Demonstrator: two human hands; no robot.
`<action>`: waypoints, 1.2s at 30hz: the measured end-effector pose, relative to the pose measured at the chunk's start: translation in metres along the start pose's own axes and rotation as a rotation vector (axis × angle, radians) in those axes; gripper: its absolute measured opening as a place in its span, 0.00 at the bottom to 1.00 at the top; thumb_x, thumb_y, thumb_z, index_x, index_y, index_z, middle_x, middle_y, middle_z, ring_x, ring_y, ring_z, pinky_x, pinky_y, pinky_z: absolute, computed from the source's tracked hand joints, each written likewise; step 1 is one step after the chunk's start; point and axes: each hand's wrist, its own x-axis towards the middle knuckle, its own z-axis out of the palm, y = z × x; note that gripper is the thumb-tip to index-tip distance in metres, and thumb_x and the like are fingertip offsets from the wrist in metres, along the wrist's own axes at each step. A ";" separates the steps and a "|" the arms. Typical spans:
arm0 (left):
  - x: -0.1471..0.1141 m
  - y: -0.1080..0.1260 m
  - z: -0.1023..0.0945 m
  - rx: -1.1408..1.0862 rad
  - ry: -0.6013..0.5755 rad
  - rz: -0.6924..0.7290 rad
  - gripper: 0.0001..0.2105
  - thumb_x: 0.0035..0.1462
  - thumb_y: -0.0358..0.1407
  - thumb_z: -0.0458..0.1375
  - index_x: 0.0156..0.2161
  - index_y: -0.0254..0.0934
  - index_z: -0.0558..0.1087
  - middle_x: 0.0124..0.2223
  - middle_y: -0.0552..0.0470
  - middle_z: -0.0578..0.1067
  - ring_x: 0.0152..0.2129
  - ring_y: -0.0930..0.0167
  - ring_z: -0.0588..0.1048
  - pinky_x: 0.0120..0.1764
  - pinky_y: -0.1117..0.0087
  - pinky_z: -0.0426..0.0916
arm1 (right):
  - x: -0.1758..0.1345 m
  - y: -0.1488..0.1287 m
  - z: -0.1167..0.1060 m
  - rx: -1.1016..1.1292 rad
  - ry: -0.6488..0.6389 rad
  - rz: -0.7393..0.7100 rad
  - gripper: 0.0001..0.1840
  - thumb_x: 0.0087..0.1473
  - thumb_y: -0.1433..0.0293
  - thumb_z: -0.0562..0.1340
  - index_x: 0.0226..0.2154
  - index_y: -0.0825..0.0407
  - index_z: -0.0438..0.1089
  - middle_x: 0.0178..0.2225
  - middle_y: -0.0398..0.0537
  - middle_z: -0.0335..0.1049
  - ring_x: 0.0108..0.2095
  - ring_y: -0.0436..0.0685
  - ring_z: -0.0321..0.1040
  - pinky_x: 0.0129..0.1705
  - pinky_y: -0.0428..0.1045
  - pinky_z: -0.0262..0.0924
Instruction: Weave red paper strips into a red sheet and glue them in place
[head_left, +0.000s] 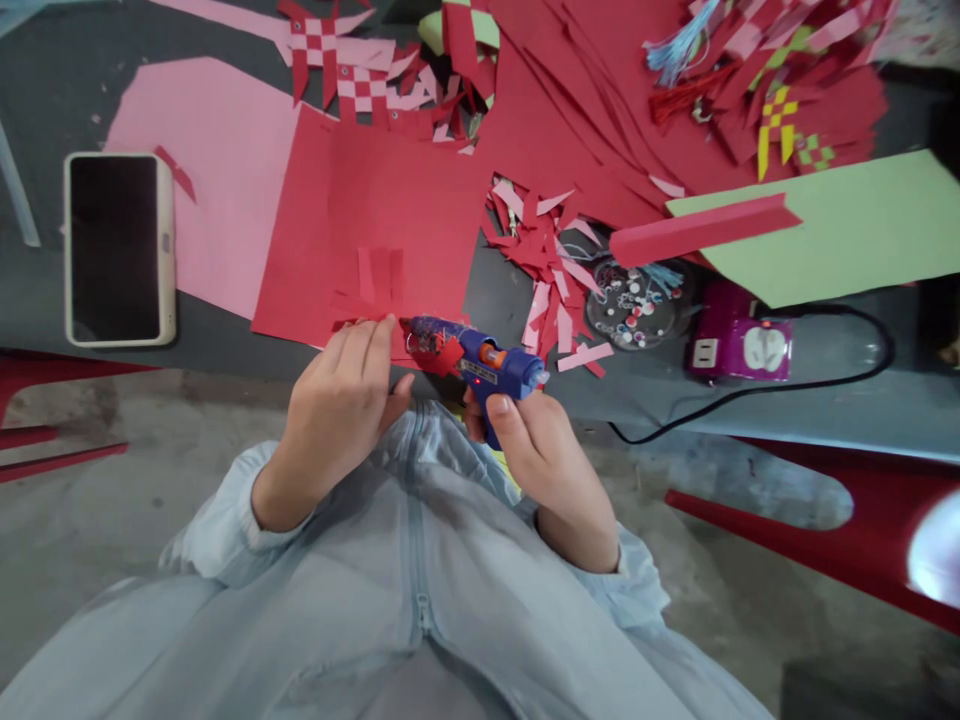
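My right hand [540,440] is wrapped round the handle of a blue hot glue gun [510,368], whose small red light is lit. Its nozzle points left, close to the fingertips of my left hand [341,400]. That hand lies with its fingers stretched forward over folded red paper strips [382,275] at the table's near edge, its thumb apart. What is under the fingers is hidden. Beneath the strips spreads a large red paper sheet [300,240]. A small red scrap [450,355] shows against the gun's front.
A phone [112,250] lies left on pink paper [217,150]. Paper scraps [540,245], a dish of beads [637,305] and a purple power socket [739,335] with a black cord [750,393] stand right. Woven paper pieces [364,90] lie behind. Red stools [810,500] flank the table.
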 end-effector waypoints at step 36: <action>-0.002 0.000 0.001 -0.067 -0.046 -0.038 0.26 0.67 0.41 0.49 0.62 0.22 0.64 0.54 0.31 0.76 0.51 0.55 0.76 0.53 0.57 0.72 | 0.001 -0.002 -0.005 0.055 -0.033 -0.004 0.25 0.69 0.51 0.48 0.31 0.49 0.67 0.24 0.44 0.72 0.25 0.53 0.68 0.30 0.50 0.61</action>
